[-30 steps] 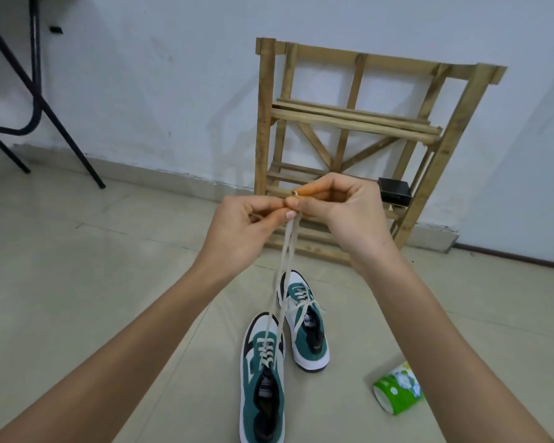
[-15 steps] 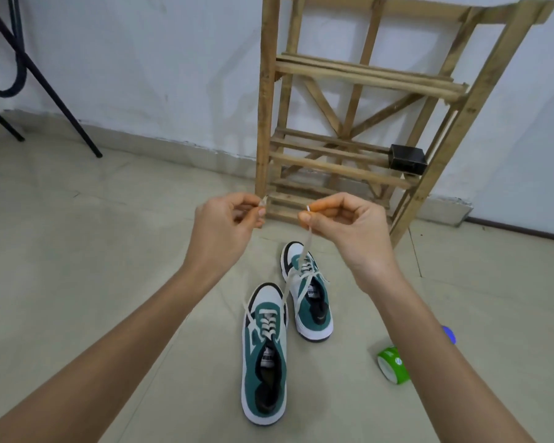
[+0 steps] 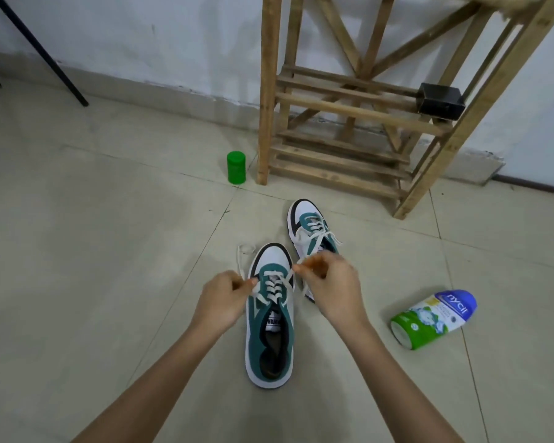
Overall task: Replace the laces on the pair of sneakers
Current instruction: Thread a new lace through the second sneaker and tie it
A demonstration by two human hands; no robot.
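Observation:
Two green-and-white sneakers stand on the tiled floor. The near sneaker [image 3: 271, 327] points away from me and carries a cream lace [image 3: 274, 287] through its eyelets. My left hand [image 3: 221, 303] pinches the lace's left end at the shoe's left side; that end loops out onto the floor beyond the toe. My right hand [image 3: 330, 289] pinches the right end just above the shoe's right side. The far sneaker [image 3: 311, 233] stands behind my right hand with its own cream lace lying loose across it.
A wooden rack [image 3: 359, 100] stands against the wall behind the shoes, with a black box [image 3: 440, 100] on a rail. A green canister [image 3: 236, 167] stands by its left leg. A green and blue bottle [image 3: 432, 318] lies on the floor at right. Black metal legs [image 3: 45, 55] slant at upper left.
Both hands have dropped from chest height down to the near sneaker and moved apart, each keeping its lace end. The camera has tilted down toward the floor.

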